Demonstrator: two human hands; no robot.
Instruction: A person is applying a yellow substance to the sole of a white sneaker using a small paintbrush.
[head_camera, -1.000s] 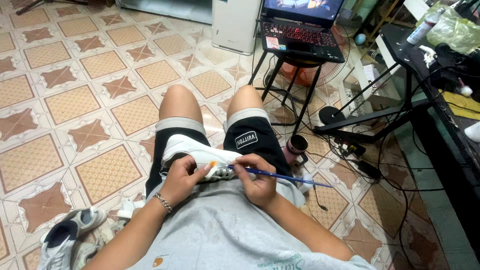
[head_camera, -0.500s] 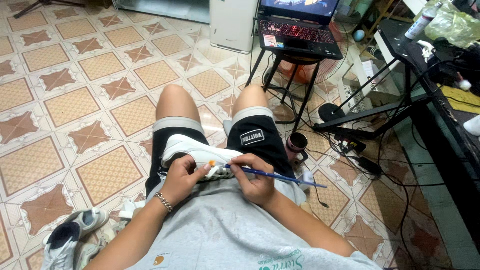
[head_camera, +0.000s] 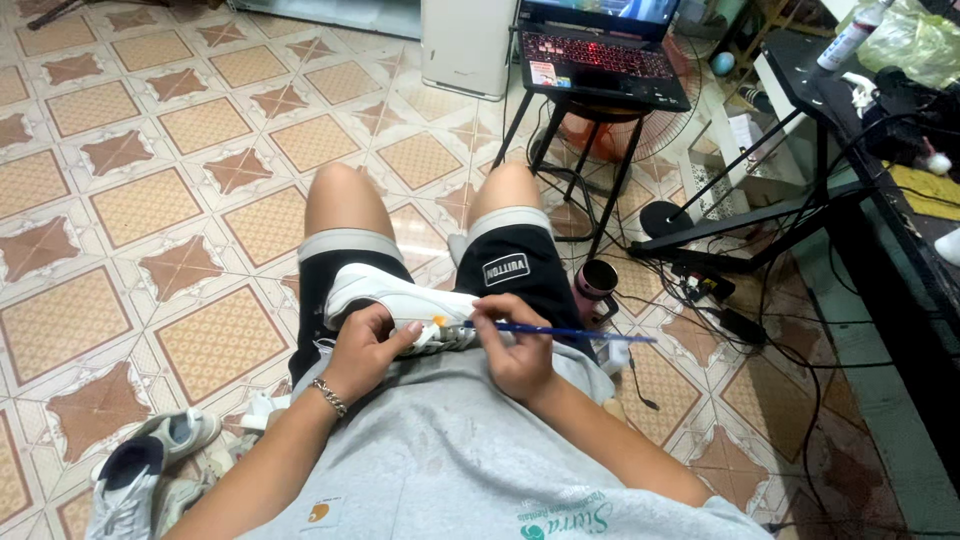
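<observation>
A spare sneaker (head_camera: 140, 470) lies on the tiled floor (head_camera: 120, 200) at far left. On the lap, the left hand (head_camera: 365, 350) wraps its fingers around a white shoe (head_camera: 400, 300). The right hand (head_camera: 515, 345) pinches a blue paintbrush (head_camera: 570, 333) at it. A mug (head_camera: 597, 285) stands just right of the knee, below a laptop (head_camera: 600, 60) on its stool; cables (head_camera: 730, 300) and a dark worktop (head_camera: 900, 200) crowd the right.
</observation>
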